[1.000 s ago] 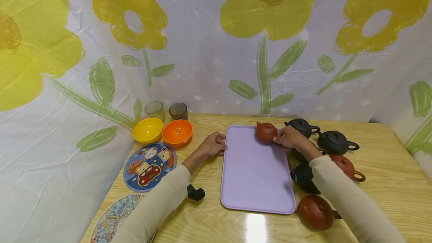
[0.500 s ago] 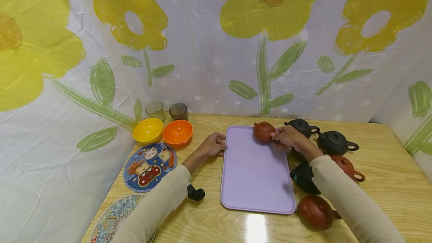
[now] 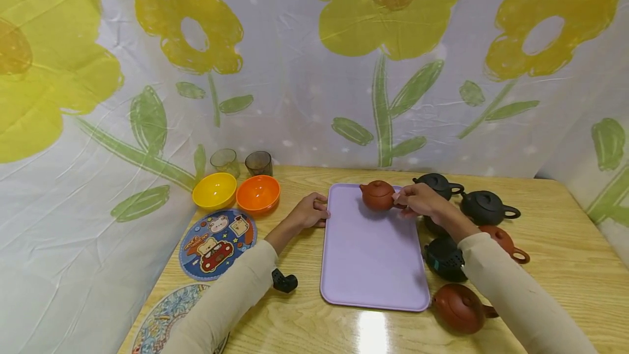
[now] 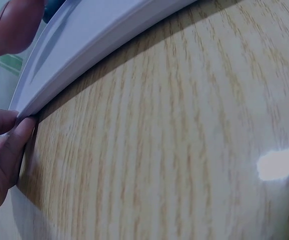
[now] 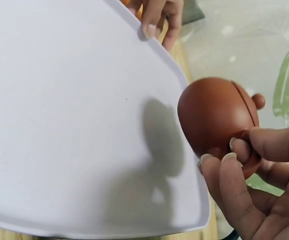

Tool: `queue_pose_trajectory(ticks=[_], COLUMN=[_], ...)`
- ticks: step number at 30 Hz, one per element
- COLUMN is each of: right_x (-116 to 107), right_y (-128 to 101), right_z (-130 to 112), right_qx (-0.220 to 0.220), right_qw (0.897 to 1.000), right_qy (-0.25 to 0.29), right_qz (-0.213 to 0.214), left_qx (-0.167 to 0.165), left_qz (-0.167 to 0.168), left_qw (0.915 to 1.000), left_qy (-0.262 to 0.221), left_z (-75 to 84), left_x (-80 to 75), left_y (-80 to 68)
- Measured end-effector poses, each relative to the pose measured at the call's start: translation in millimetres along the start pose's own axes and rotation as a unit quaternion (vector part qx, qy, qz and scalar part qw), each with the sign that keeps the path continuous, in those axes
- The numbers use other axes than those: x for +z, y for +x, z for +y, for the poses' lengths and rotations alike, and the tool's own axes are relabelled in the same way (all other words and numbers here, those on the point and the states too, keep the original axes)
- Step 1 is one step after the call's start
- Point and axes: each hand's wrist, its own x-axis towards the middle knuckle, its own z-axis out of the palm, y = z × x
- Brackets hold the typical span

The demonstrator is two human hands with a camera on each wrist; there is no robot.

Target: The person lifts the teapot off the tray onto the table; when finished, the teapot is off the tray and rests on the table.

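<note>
- Nearest: patterned round mat [image 3: 162,318] at the table's front-left edge, small black object [image 3: 285,281] by the left sleeve, neither touched.
- Red-brown teapot [image 3: 459,307] sits on the wooden table [image 3: 565,266] just off the tray's near right corner, not on the tray.
- Lilac tray [image 3: 371,250] lies flat mid-table; its near and middle area is bare, so judging by that, loading has barely begun.
- Cartoon mat [image 3: 216,242] lies left of the tray, untouched.
- Black wrist device [image 3: 444,258] on the right forearm hides part of the pots beside the tray.
- Left hand [image 3: 309,211] rests at the tray's left rim; wrist view shows fingertips [image 4: 14,145] against the tray edge, thumb above; looks like steadying, but a true pinch cannot be told.
- Right hand [image 3: 417,200] is clamped on the small brown teapot [image 3: 377,195], fingers [image 5: 234,175] curled round its handle side.
- That teapot is over the tray's far end; wrist view shows its shadow apart from the pot on the tray surface, so it seems held just above, not set down yet.
- Hands are well apart, one at each side of the tray.
- Left to do, as judged: place this pot; brown teapot [image 3: 506,242], dark teapot [image 3: 486,207] and second dark teapot [image 3: 437,184] remain on the table right of the tray.
- Farther left: yellow bowl [image 3: 214,190], orange bowl [image 3: 257,193], two glasses [image 3: 243,163] behind them, all untouched.
- Farthest: flower-print cloth [image 3: 314,70] backdrop.
</note>
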Motion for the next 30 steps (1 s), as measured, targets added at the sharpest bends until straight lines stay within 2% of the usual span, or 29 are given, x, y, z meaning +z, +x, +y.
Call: queue_pose_trajectory(ticks=[26, 30], right_x=[-9, -13], right_y=[-65, -77], right_z=[6, 8], right_qx=[-0.061, -0.073], right_qw=[0.998, 0.997], right_qy=[0.01, -0.002], right_qz=[-0.011, -0.004], left_qx=[0.003, 0.002], left_qz=[-0.007, -0.006], left_qw=[1.0, 1.0], left_qy=[0.002, 0.0], left_z=[-2.5, -1.5], left_x=[-1.8, -2.4], left_y=[2.1, 1.3])
